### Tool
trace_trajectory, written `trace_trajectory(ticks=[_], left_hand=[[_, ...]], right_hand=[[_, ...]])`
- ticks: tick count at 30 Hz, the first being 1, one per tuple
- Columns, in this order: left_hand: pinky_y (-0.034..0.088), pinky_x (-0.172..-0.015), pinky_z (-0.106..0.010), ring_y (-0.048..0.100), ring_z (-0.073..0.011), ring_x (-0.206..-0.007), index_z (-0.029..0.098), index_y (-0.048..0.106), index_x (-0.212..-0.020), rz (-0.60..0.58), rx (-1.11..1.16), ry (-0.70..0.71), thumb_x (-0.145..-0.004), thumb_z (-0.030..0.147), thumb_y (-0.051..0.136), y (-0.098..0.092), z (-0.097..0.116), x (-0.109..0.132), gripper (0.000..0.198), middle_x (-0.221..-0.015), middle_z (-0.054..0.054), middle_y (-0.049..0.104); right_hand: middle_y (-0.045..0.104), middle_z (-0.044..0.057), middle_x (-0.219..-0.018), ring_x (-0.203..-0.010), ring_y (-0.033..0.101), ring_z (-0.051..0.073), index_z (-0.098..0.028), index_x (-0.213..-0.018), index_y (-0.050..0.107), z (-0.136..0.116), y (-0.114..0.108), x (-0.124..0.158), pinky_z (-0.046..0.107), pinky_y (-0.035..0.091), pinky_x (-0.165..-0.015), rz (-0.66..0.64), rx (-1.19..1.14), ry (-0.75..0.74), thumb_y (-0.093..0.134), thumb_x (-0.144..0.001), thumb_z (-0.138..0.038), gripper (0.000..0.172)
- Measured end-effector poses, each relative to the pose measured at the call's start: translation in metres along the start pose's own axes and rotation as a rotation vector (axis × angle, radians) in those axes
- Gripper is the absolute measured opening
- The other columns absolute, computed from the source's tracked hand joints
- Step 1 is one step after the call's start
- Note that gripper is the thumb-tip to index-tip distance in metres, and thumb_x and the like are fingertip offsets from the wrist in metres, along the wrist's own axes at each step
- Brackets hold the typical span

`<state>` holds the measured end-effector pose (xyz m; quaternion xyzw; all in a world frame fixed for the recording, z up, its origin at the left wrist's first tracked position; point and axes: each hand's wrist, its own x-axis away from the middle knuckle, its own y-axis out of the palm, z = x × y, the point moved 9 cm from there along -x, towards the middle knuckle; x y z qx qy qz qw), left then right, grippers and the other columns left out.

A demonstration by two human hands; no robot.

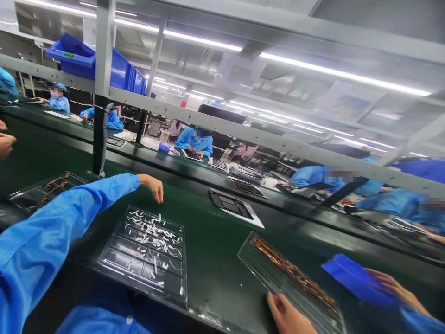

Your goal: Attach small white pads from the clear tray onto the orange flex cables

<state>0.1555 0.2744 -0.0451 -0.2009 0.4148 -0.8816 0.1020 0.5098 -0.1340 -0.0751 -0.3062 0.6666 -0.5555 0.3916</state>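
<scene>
My left hand (152,187), in a blue sleeve, reaches over the green belt beyond a clear compartmented tray (120,257). Its fingers point down and are pressed together; whatever may be between them is hidden. Small white strips and curled bits (155,236) lie scattered in that tray. At the bottom right, my right hand (290,315) grips the near-left edge of a long clear plastic tray (278,273). A row of orange-brown flex cables (295,273) fills the far side of this tray. The frame's lower edge cuts off part of my right hand.
A co-worker's hand (399,290) at the right holds a blurred blue object (358,278). Another person's hand (5,144) shows at the left, near a tray with orange cables (31,190). A black frame (231,204) lies ahead. A post (100,134) stands behind my left arm.
</scene>
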Motion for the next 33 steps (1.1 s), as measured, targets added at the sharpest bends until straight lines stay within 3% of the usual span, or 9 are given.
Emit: trace_trajectory(ticks=[4, 7, 10, 13, 16, 21, 27, 29, 33], left_hand=[[0.061, -0.081, -0.037, 0.071, -0.0203, -0.089, 0.014, 0.07, -0.112, -0.153, -0.089, 0.087, -0.091, 0.036, 0.075, 0.039, 0.04, 0.02, 0.03, -0.103, -0.008, 0.073], [0.06, -0.085, -0.04, 0.071, -0.021, -0.093, 0.014, 0.068, -0.116, -0.091, -0.194, 0.129, -0.096, 0.039, 0.068, 0.04, 0.058, 0.029, 0.032, -0.108, -0.009, 0.072], [0.052, -0.101, -0.051, 0.062, -0.03, -0.12, 0.016, 0.064, -0.126, 0.084, -0.337, 0.136, -0.093, 0.035, 0.07, 0.023, 0.068, 0.035, 0.039, -0.133, -0.012, 0.063], [0.025, -0.119, -0.063, 0.028, -0.0441, -0.15, 0.02, 0.062, -0.134, 0.312, -0.496, 0.144, -0.075, 0.026, 0.084, -0.003, 0.079, 0.046, 0.063, -0.155, -0.016, 0.046], [-0.003, -0.124, -0.061, -0.001, -0.0394, -0.157, 0.021, 0.05, -0.148, 0.507, -0.619, 0.215, -0.079, 0.021, 0.077, -0.027, 0.095, 0.062, 0.074, -0.168, -0.015, 0.022], [-0.01, -0.123, -0.057, -0.007, -0.0339, -0.158, 0.015, 0.033, -0.158, 0.644, -0.706, 0.307, -0.092, 0.025, 0.059, -0.061, 0.108, 0.076, 0.072, -0.171, -0.014, 0.006], [-0.004, -0.12, -0.063, 0.007, -0.0377, -0.153, 0.008, 0.033, -0.156, 0.776, -0.883, 0.041, -0.093, 0.068, 0.054, -0.104, 0.074, 0.073, 0.09, -0.168, -0.019, 0.02], [-0.014, -0.114, -0.07, 0.004, -0.039, -0.15, 0.003, 0.032, -0.154, 0.717, -0.851, -0.001, -0.088, 0.084, 0.043, -0.097, 0.059, 0.059, 0.106, -0.165, -0.016, 0.029], [-0.01, -0.11, -0.073, 0.003, -0.0427, -0.147, 0.001, 0.055, -0.136, 0.459, -0.8, 0.016, -0.082, 0.095, 0.022, -0.025, 0.036, 0.029, 0.113, -0.147, -0.01, 0.055]], right_hand=[[0.072, 0.005, -0.076, -0.077, 0.076, 0.028, -0.026, -0.073, 0.06, -0.081, -0.014, -0.016, 0.033, 0.054, -0.063, 0.064, 0.04, -0.321, 0.041, -0.093, -0.035, 0.029], [0.073, 0.005, -0.092, -0.076, 0.075, 0.024, -0.025, -0.089, 0.068, -0.144, -0.024, -0.036, 0.031, 0.055, -0.062, 0.079, 0.09, -0.455, 0.051, -0.094, -0.028, 0.019], [0.07, 0.007, -0.11, -0.084, 0.069, 0.016, -0.019, -0.108, 0.068, -0.204, -0.038, -0.055, 0.031, 0.059, -0.074, 0.111, 0.161, -0.561, 0.06, -0.1, -0.033, 0.018], [0.065, 0.009, -0.126, -0.109, 0.066, 0.023, -0.019, -0.122, 0.064, -0.26, -0.064, -0.066, 0.042, 0.057, -0.092, 0.197, 0.216, -0.653, 0.066, -0.098, -0.033, 0.028], [0.059, 0.011, -0.137, -0.12, 0.061, 0.028, -0.017, -0.13, 0.061, -0.311, -0.095, -0.069, 0.051, 0.053, -0.1, 0.31, 0.275, -0.725, 0.067, -0.097, -0.033, 0.037], [0.042, 0.018, -0.158, -0.144, 0.042, 0.031, -0.008, -0.139, 0.054, -0.376, -0.139, -0.083, 0.057, 0.037, -0.116, 0.442, 0.368, -0.765, 0.065, -0.098, -0.024, 0.046], [0.033, 0.026, -0.157, -0.147, 0.03, 0.03, 0.012, -0.109, 0.06, -0.41, -0.14, -0.125, 0.055, 0.026, -0.115, 0.392, 0.511, -0.724, 0.065, -0.083, -0.022, 0.044], [0.035, 0.033, -0.149, -0.14, 0.036, 0.03, 0.018, -0.079, 0.058, -0.42, -0.135, -0.135, 0.046, 0.04, -0.105, 0.549, 0.98, -0.645, 0.016, -0.086, -0.028, 0.063], [0.043, 0.033, -0.127, -0.129, 0.043, 0.026, 0.031, -0.068, 0.046, -0.444, -0.131, -0.152, 0.028, 0.051, -0.069, 0.595, 1.234, -0.627, -0.029, -0.035, 0.001, 0.087]])
